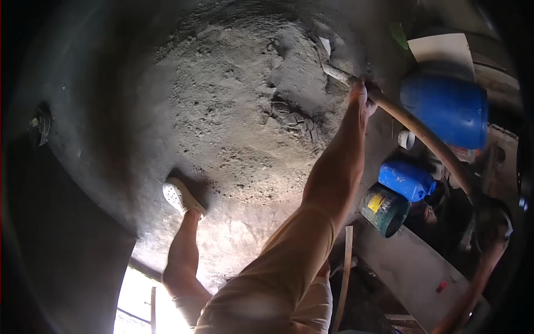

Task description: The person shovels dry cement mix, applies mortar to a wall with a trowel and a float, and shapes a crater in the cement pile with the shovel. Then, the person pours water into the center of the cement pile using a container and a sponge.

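A long wooden-handled shovel (425, 133) runs from the right side towards a heap of grey powdery material (222, 100). Its blade end lies at the heap, coated in grey, so its outline is hard to make out. My left hand (364, 96) is closed around the lower shaft, arm stretched forward. At the far right, in shadow, my right hand (494, 225) is closed about the top end of the handle; its fingers are hard to see. Cracked, clumped material (300, 122) lies just left of my left forearm.
A foot in a white clog (182, 196) stands at the heap's near edge. On the right are a large blue barrel (445, 108), a smaller blue container (406, 180), a dark green bucket (385, 210), a white cup (406, 140) and a flat board (417, 267).
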{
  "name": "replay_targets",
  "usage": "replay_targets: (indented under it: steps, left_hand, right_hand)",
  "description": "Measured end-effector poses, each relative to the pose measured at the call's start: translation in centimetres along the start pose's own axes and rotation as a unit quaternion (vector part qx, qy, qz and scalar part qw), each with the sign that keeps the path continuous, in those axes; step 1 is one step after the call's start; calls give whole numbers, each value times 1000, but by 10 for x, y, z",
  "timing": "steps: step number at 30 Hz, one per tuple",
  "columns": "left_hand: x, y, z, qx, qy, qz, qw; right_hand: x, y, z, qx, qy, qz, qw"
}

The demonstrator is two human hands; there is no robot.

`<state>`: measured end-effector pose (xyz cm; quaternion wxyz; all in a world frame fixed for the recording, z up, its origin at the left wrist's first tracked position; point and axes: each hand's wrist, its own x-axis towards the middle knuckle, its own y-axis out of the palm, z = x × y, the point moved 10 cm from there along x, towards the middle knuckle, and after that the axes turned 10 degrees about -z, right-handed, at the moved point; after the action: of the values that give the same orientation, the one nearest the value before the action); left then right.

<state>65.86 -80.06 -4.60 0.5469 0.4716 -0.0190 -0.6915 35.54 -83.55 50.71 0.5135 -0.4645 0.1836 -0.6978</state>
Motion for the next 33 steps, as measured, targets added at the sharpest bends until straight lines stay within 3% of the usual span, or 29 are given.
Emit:
replay_targets:
  steps: [1,3,6,7,8,10,11,12,13,14,16,18,21,22,24,26,27,28,30,31,32,33]
  left_hand:
    - [-10,2,-2,-13,-7,4,1000]
    - [-14,1,-6,-24,11,27,999]
    - [-32,19,-7,-59,7,66,996]
    - [-38,16,-5,-83,-14,73,994]
    - [-53,16,-5,-83,-9,66,994]
    - [-74,5,-12,-82,42,17,996]
    - [-78,-5,-17,-76,51,9,996]
    - [-81,-7,-20,-71,56,16,996]
    - [-86,-8,-24,-67,58,27,996]
    - [-89,-13,-35,-52,74,28,995]
    - [-90,-19,-47,48,119,97,987]
    - [-114,-27,-32,5,132,73,989]
    - [-148,-49,-15,57,173,39,983]
    - [-151,-56,-16,62,170,85,980]
    - [-145,-84,-26,44,137,83,986]
    - [-158,-93,-26,47,168,38,984]
    - [-148,-103,-25,27,166,51,984]
    - [-141,-110,-19,4,166,64,984]
    - [-150,-110,-6,28,229,77,970]
    - [-158,-118,-1,55,277,81,956]
    - [-164,-130,7,43,292,73,953]
    - [-163,-136,18,5,260,65,964]
  right_hand:
    - [-7,-7,23,4,-21,3,1000]
    - [36,-36,25,-46,-40,102,993]
    - [40,-45,62,-52,-61,125,989]
    - [35,-49,75,20,-89,74,993]
    - [48,-73,68,-39,-48,61,996]
    - [91,-109,50,-94,-84,52,991]
    - [94,-111,59,-178,-298,71,935]
    - [79,-104,61,-246,-497,81,828]
    - [85,-112,46,-193,-379,113,898]
    - [55,-94,50,-168,-325,143,920]
    - [11,-88,31,-123,-260,193,938]
    - [-10,-97,15,-124,-202,233,943]
    - [-25,-109,-19,-164,-56,290,941]
    - [-34,-115,-23,-12,-165,334,928]
    - [-54,-125,-43,61,-161,263,949]
    - [-93,-115,6,61,-450,176,874]
    - [-98,-100,-5,57,-294,295,907]
    - [-101,-112,-6,44,-424,253,869]
    - [-70,-122,-77,-48,-473,266,838]
    - [-53,-120,-104,-46,-411,320,853]
    - [-62,-132,-91,15,-502,278,819]
    - [-67,-136,-89,19,-526,283,802]
